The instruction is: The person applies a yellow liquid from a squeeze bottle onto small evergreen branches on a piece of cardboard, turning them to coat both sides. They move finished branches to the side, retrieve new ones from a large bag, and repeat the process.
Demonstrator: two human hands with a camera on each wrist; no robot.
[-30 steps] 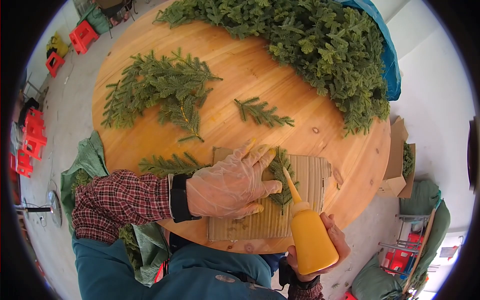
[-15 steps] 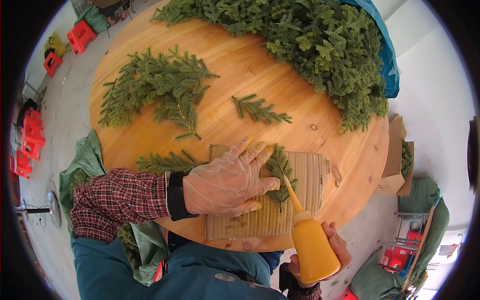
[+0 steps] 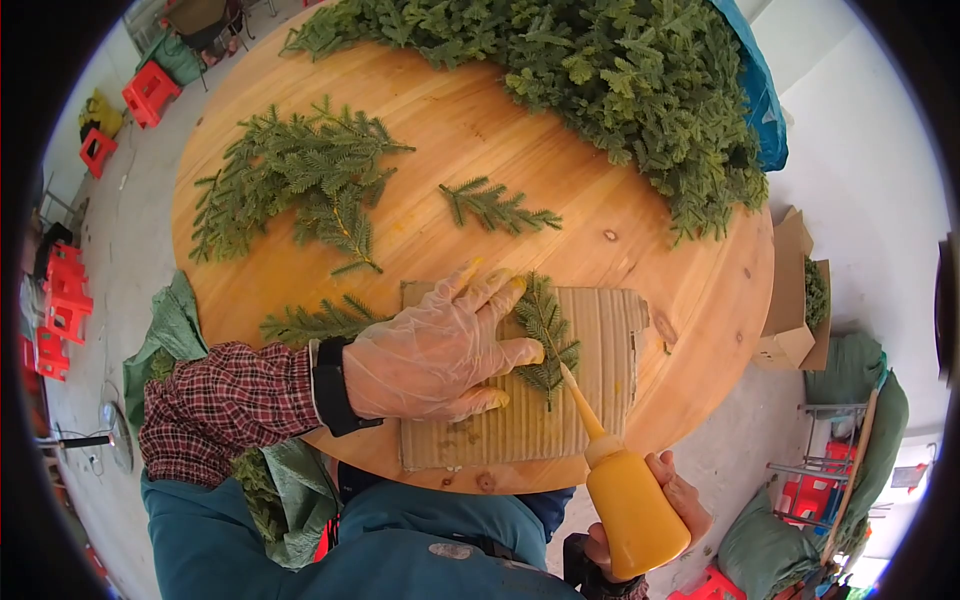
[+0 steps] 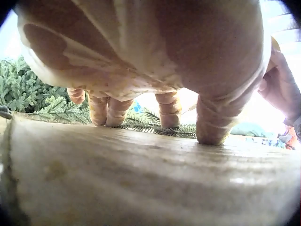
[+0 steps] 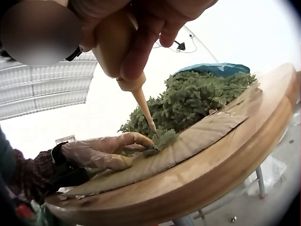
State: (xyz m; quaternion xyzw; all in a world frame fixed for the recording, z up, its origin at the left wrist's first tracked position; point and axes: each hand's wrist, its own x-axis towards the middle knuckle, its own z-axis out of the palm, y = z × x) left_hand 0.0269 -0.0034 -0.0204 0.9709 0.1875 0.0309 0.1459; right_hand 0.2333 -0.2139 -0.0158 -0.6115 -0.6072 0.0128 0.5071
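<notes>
My left hand (image 3: 430, 360), in a clear glove with yellow-stained fingertips, rests on a piece of corrugated cardboard (image 3: 605, 345). Its fingers are spread and fairly straight, pressing along the left side of a green fir sprig (image 3: 543, 325). In the left wrist view the fingertips (image 4: 214, 134) stand down on the cardboard, with needles showing behind them. My bare right hand (image 3: 685, 495) grips a yellow squeeze bottle (image 3: 630, 510), tilted with its long nozzle (image 3: 582, 405) pointing at the sprig. The nozzle tip is right at the needles in the right wrist view.
A big heap of fir branches (image 3: 640, 90) on a blue bag covers the round wooden table's (image 3: 690, 300) far side. A smaller fir pile (image 3: 300, 180) lies at left, with a single sprig (image 3: 495, 205) beside it. Another branch (image 3: 325, 320) lies behind the left wrist.
The bottle's nozzle tip has slid along the sprig's right side toward its near end. My left hand keeps its place on the cardboard; the head view has shifted slightly.
</notes>
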